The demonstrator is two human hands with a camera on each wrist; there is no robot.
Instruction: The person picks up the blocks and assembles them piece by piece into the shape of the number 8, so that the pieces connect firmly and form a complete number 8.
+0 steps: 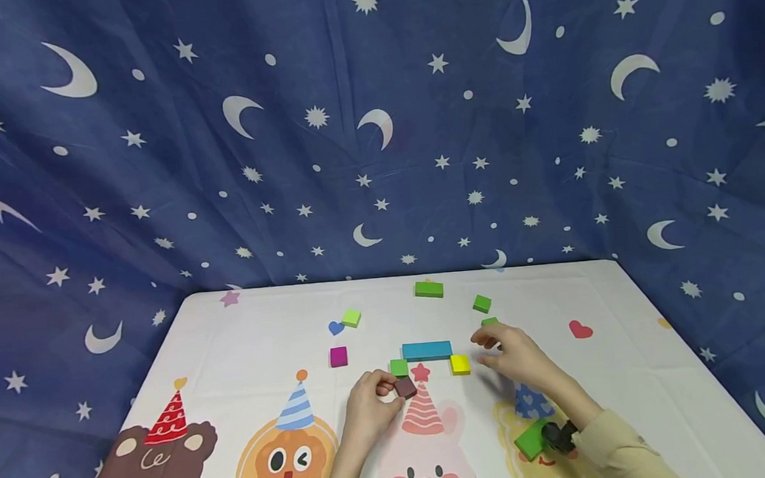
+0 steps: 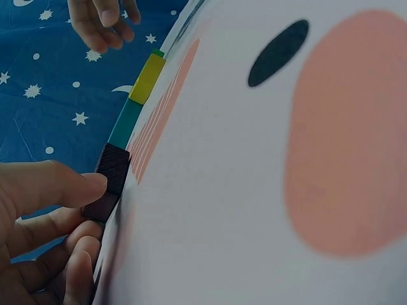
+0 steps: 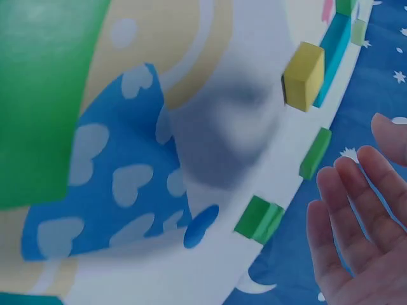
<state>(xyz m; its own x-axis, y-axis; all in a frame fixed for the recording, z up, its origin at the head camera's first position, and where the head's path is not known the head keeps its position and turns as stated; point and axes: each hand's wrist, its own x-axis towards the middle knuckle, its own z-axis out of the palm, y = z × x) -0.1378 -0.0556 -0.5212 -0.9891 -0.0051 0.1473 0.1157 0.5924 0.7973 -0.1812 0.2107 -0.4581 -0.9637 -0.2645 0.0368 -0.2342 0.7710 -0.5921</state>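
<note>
In the head view my left hand (image 1: 370,406) pinches a dark brown block (image 1: 405,388) between thumb and fingers. The brown block lies just in front of a small green block (image 1: 399,368); whether they touch I cannot tell. In the left wrist view the thumb presses on the brown block (image 2: 114,166). Behind stands a long blue block (image 1: 427,351), with a yellow block (image 1: 460,364) by its right front end. My right hand (image 1: 515,352) hovers right of the yellow block, fingers loosely bent and holding nothing; the right wrist view shows its palm (image 3: 362,254) bare.
A magenta block (image 1: 339,357) and a lime block (image 1: 351,318) lie to the left. Green blocks (image 1: 429,290) lie at the back and behind the right hand. A larger green block (image 1: 531,440) sits beside the right wrist. A starry blue curtain (image 1: 377,158) hangs behind the table.
</note>
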